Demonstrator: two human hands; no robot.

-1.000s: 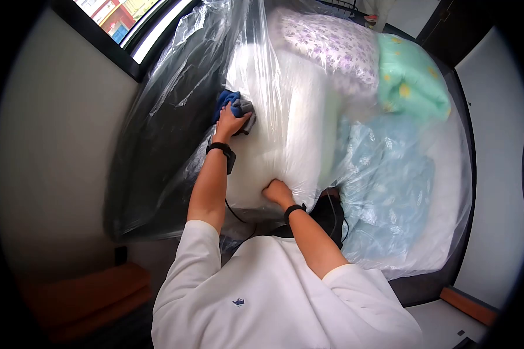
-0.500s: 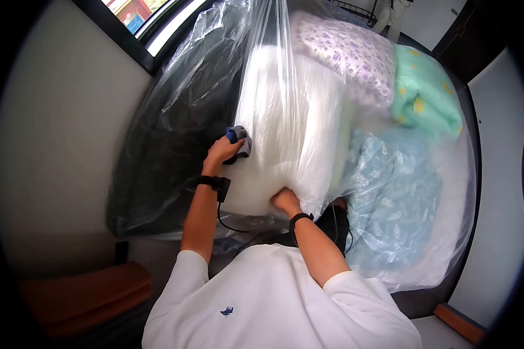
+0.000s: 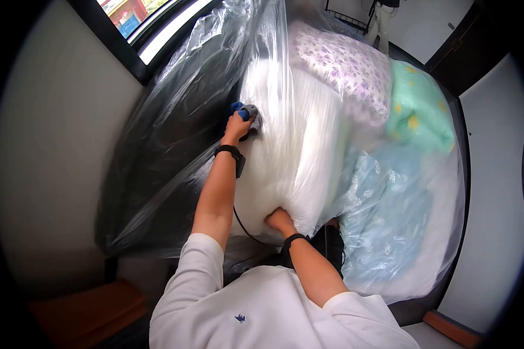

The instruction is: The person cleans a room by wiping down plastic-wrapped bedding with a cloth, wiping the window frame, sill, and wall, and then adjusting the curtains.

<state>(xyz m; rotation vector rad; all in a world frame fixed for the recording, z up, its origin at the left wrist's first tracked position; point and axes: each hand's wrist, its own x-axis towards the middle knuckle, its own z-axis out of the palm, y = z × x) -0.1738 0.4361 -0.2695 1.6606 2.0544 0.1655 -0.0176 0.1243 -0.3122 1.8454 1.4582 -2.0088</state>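
My left hand [image 3: 237, 126] is closed on a bunched blue and grey cloth [image 3: 252, 111], which rests against the plastic over a thick white bundle [image 3: 273, 145]. Lower down, my right hand [image 3: 280, 220] presses closed into the near end of that bundle; whatever its fingers hold is hidden. Clear plastic sheeting [image 3: 174, 134] covers the bundle and the dark surface to its left. Right of the bundle lies light blue patterned bedding [image 3: 384, 215] under plastic. Farther back are a purple-flowered quilt [image 3: 346, 70] and a green quilt with yellow spots [image 3: 419, 107].
A window [image 3: 134, 23] is at the upper left, beside a pale wall [image 3: 58, 139]. A person [image 3: 380, 26] in light trousers stands at the far end near a black wire rack [image 3: 346, 20]. An orange-brown cushion [image 3: 93, 308] lies at the lower left.
My left hand moved toward me with the cloth, then away again up the bundle. My right hand stays pressed at the near end. The camera view has shifted slightly.
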